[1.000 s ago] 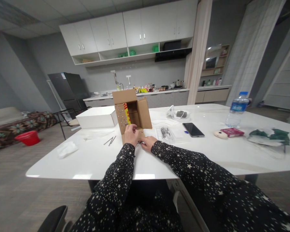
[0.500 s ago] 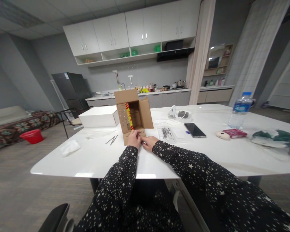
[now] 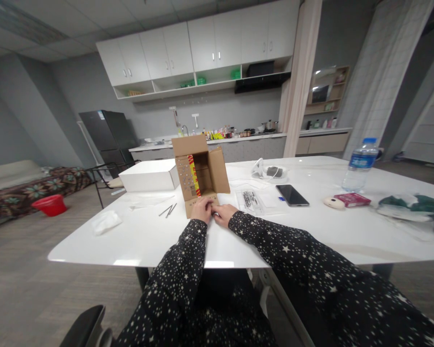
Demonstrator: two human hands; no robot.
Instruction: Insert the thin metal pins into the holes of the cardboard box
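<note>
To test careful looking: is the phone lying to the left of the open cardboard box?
No, the phone lies on the table to the right of the cardboard box.

White cabinets [image 3: 202, 46], grey walls [image 3: 29, 111], fridge [image 3: 108, 135]

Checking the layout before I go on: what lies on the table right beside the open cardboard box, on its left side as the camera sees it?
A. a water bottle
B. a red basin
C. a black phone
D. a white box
D: the white box sits against the left side of the open cardboard box, while the water bottle and the black phone lie off to its right.
</note>
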